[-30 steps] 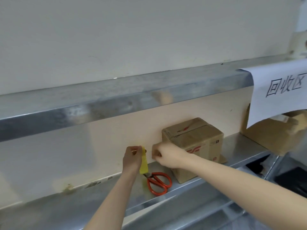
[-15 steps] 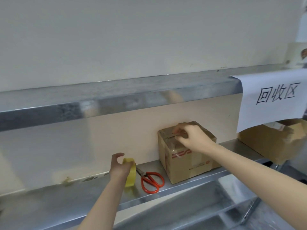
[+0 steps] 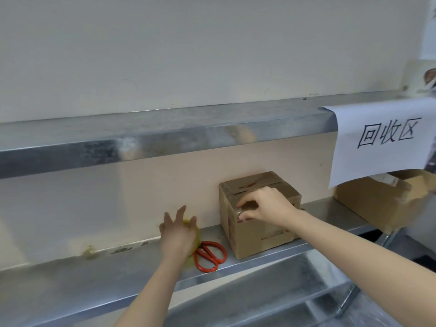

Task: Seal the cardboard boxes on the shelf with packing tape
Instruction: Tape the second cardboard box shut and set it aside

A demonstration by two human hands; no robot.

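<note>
Mostly, the left hand (image 3: 178,232) hides the tape roll (image 3: 197,237).

- My left hand (image 3: 178,232) is smeared by blur, fingers splayed; it covers most of the yellow tape roll (image 3: 197,236) (only a sliver shows).
- The scissors (image 3: 210,256): blades hidden behind that roll and hand.
- My right hand (image 3: 266,206) hides part of the box (image 3: 259,234) top edge; I cannot tell whether it pinches anything.
- The second box (image 3: 377,206) is blurred, partly behind the paper sign (image 3: 382,142), and cut off at the right edge.

"回收区" on hanging paper sign (image 3: 387,140)
</note>
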